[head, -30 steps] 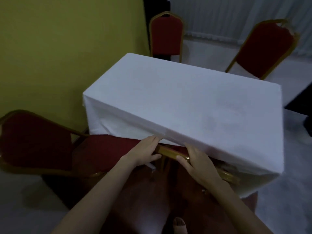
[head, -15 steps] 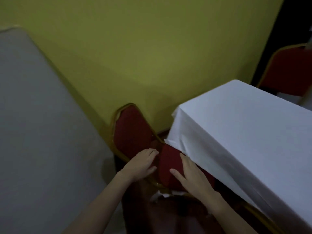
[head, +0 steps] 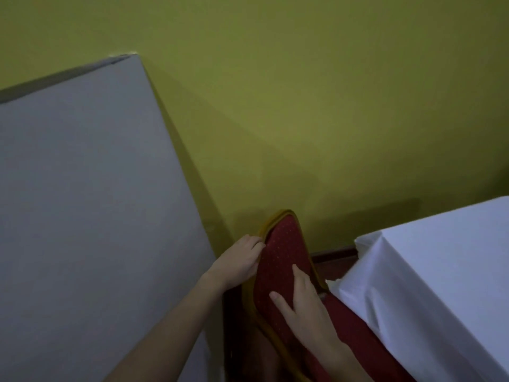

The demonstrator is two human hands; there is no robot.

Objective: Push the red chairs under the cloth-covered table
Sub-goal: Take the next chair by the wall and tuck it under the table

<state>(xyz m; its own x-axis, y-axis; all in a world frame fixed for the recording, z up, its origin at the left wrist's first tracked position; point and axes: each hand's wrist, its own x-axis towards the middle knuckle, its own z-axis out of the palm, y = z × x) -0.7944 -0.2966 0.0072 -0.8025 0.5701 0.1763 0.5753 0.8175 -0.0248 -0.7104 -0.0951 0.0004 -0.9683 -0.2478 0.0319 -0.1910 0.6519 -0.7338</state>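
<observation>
A red chair [head: 283,252] with a gold frame stands by the yellow wall, its padded backrest upright at lower centre. My left hand [head: 241,261] grips the backrest's left gold edge, fingers curled around it. My right hand [head: 304,304] lies flat on the front of the red backrest, fingers spread. The chair's red seat [head: 355,329] runs to the right and slips under the hanging edge of the white cloth-covered table [head: 440,271] at lower right.
A yellow wall [head: 303,106] fills the background close behind the chair. A large grey flat panel [head: 82,202] leans or stands at the left, right beside my left arm. A dark skirting strip [head: 334,253] shows between chair and table.
My view has swung left, away from the table top. Both hands moved from the first chair at the table's near side onto this chair's backrest, the left hand now closed on its edge.
</observation>
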